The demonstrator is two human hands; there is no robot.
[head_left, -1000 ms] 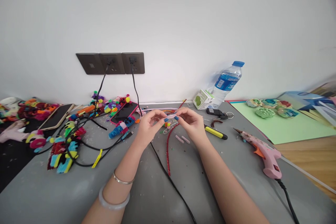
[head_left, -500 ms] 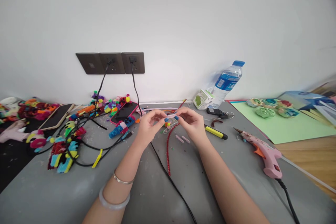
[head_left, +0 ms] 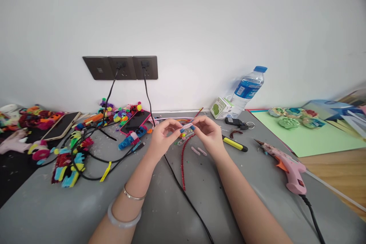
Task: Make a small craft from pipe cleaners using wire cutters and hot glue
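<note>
Both hands are raised over the middle of the grey table, fingertips close together. A short pale pink strip, like a piece of pipe cleaner (head_left: pixel 187 126), spans the gap between them. One end is pinched by the thumb and fingers of my left hand (head_left: pixel 166 135), the other by those of my right hand (head_left: pixel 208 133). Two similar pale pink pieces (head_left: pixel 198 151) lie on the table below my right hand. A red glittery pipe cleaner (head_left: pixel 183 164) runs along the table between my forearms. Small colourful bits and clear plastic (head_left: pixel 184 139) show just beneath the fingers.
A pink glue gun (head_left: pixel 288 169) and yellow cutter knife (head_left: pixel 236 144) lie to the right. Behind stand a water bottle (head_left: pixel 247 91) and small box (head_left: pixel 220 107). Fuzzy colourful crafts (head_left: pixel 68 167), phones (head_left: pixel 134 122) and black cables (head_left: pixel 183 188) spread across the left and centre.
The pink strip shows slightly more clearly between the fingertips, and the fingers have shifted very little. Everything on the table stays where it was.
</note>
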